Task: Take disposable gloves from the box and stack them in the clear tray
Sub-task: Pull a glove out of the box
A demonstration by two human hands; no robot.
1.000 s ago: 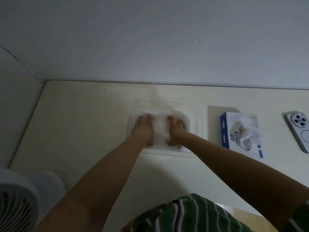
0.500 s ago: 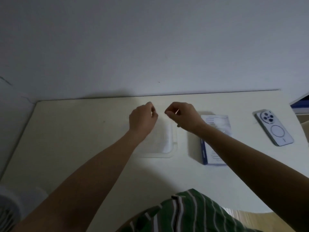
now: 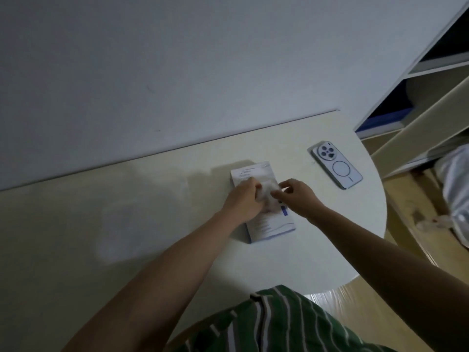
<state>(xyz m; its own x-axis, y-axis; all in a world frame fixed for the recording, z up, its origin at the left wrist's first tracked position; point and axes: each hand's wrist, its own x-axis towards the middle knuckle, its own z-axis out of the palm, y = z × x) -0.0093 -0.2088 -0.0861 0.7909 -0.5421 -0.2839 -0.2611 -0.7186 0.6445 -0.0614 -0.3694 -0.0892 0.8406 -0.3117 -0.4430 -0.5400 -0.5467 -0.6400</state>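
Left hand [image 3: 243, 200] and right hand [image 3: 298, 196] pinch a glove [image 3: 267, 193] between them atop the box [image 3: 271, 227]; pulling it out and stacking it in the blurred tray [image 3: 114, 247] to their left remain.

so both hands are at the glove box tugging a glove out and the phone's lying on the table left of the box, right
Not quite: the head view shows the phone on the table right of the glove box, not left. The rest holds: left hand and right hand are both at the box, pinching a glove.
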